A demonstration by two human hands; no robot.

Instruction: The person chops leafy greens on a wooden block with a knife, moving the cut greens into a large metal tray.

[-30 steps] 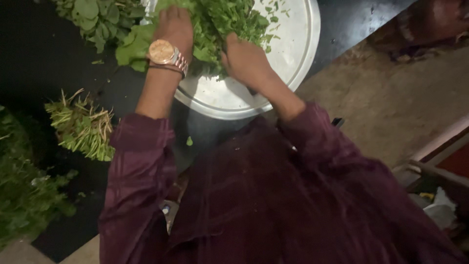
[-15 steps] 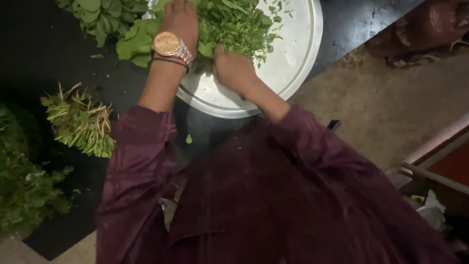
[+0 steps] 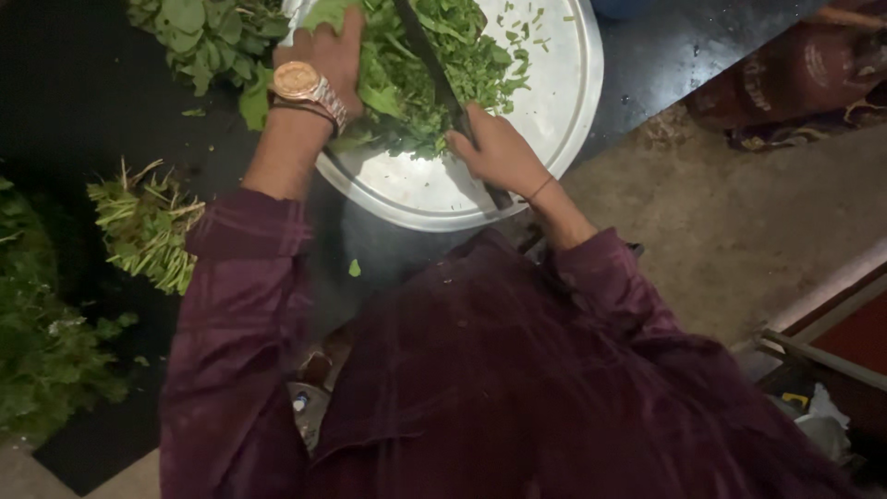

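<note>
A large round metal plate (image 3: 554, 102) lies on a dark counter and carries a heap of green leaves (image 3: 407, 102). My left hand (image 3: 334, 54), with a gold wristwatch (image 3: 300, 83) on its wrist, presses down on the left side of the heap. At the heap's near edge, my right hand (image 3: 499, 150) grips the handle of a dark-bladed knife (image 3: 428, 57). The blade runs away from me across the leaves. Small chopped bits lie scattered on the bare far part of the plate.
A bundle of cut stems (image 3: 148, 226) lies on the counter to the left. More whole leaves (image 3: 203, 37) sit at the top left, and a dark green bunch (image 3: 37, 351) at the lower left. The floor (image 3: 739, 231) drops away to the right.
My right hand has drawn back from the heap toward the plate's near edge, and the knife blade now shows across the leaves. My left hand still holds the heap.
</note>
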